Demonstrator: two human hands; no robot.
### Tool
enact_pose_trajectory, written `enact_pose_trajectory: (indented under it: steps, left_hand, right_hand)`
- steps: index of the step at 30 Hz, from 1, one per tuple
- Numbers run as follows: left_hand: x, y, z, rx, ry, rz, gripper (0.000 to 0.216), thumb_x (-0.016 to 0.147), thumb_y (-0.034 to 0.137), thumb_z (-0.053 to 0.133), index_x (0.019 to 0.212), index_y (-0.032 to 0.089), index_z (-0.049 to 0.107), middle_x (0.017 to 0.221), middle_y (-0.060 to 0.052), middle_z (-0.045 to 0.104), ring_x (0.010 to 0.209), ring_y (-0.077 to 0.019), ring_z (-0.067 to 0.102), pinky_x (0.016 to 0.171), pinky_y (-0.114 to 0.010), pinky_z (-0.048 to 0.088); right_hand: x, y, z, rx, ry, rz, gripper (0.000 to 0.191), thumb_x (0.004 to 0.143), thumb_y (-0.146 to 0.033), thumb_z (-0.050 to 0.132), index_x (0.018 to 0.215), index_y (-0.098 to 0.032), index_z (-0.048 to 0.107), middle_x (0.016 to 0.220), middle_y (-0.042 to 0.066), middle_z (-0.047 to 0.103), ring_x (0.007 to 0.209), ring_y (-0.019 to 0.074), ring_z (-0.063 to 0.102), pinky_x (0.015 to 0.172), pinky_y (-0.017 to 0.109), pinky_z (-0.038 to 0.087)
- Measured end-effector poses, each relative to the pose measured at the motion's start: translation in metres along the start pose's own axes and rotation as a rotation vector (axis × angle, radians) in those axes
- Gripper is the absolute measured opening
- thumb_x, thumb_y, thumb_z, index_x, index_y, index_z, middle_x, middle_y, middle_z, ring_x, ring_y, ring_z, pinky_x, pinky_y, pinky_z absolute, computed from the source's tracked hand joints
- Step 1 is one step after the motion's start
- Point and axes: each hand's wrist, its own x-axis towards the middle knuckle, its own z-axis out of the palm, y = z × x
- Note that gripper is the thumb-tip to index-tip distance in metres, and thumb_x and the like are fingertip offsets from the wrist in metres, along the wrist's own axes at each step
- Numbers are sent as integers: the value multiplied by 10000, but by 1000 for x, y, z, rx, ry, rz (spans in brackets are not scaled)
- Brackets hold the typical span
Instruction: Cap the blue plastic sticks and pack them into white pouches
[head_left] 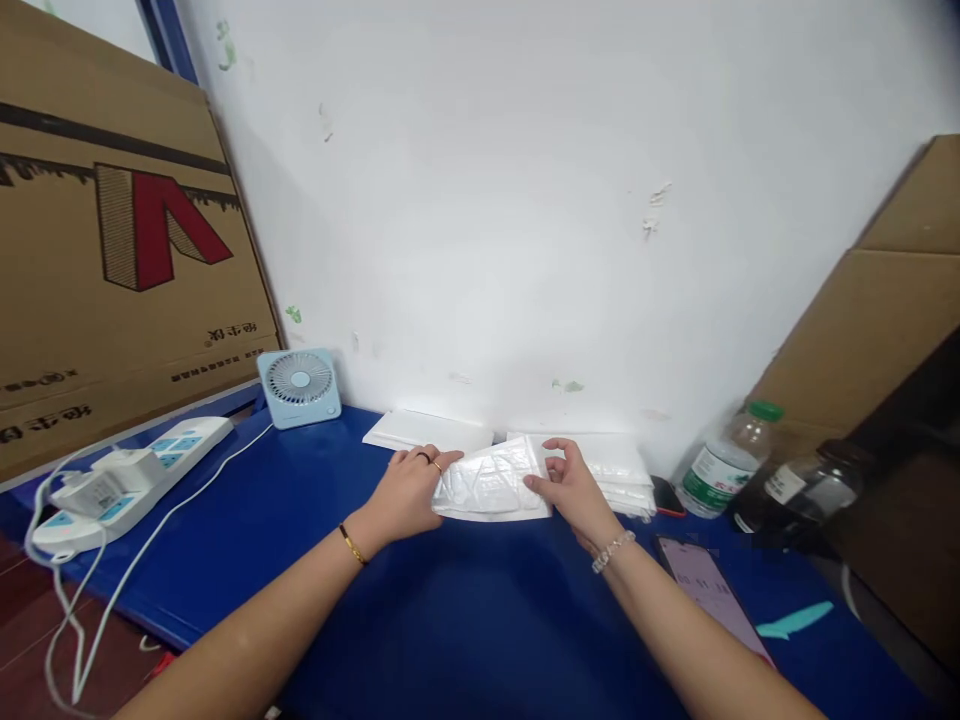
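A white packet in clear plastic wrap (491,483) lies on the blue table (450,620) between both hands. My left hand (409,492) rests on its left end, fingers curled over the edge, with a ring and a gold bracelet showing. My right hand (571,482) pinches the right end between thumb and fingers; a bead bracelet sits on that wrist. Behind the right hand lies a stack of similar white packets (619,470). A flat white pile (427,430) sits against the wall behind the left hand.
A small blue fan (300,386) stands at the wall. A white power strip (127,478) with cables lies left. Cardboard boxes stand at left (112,250) and right (870,330). Two bottles (724,462), (810,487) and a phone (709,590) lie right.
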Motion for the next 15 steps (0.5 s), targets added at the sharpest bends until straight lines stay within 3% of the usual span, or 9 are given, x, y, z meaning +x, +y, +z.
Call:
enact_pose_trajectory:
  steps: [3, 7, 11, 15]
  left_hand:
    - [-5, -9, -27, 120, -134, 46, 794, 487, 192, 725, 1250, 287, 528, 1081, -134, 573, 1015, -360, 532, 928, -480, 323]
    - [-1, -10, -56, 108, -273, 69, 671, 379, 266, 819, 1030, 261, 654, 979, -125, 611, 1018, -382, 525, 958, -509, 284]
    - [11, -5, -75, 104, -279, 102, 591, 385, 374, 840, 941, 253, 679, 965, -110, 621, 1028, -360, 525, 978, -484, 262]
    - [21, 1, -91, 278, -297, 197, 673, 343, 202, 847, 990, 247, 671, 1013, -125, 615, 1015, -370, 521, 954, -491, 255]
  right_hand:
    - [-15, 19, -10, -56, -9, 123, 538, 633, -305, 712, 1052, -261, 377, 737, -55, 540, 553, 143, 561, 472, 261, 450]
    - [-43, 33, -11, -188, 1, 122, 408, 700, -321, 651, 1031, -233, 430, 768, -32, 560, 599, 143, 575, 495, 256, 446]
    - [-67, 36, -1, -269, 52, 39, 396, 710, -362, 668, 1038, -207, 507, 864, 9, 595, 785, 162, 597, 727, 319, 494]
    - [-82, 39, 10, -379, -10, 9, 624, 648, -402, 740, 1201, -229, 508, 1153, 81, 579, 1102, 234, 538, 962, 409, 406]
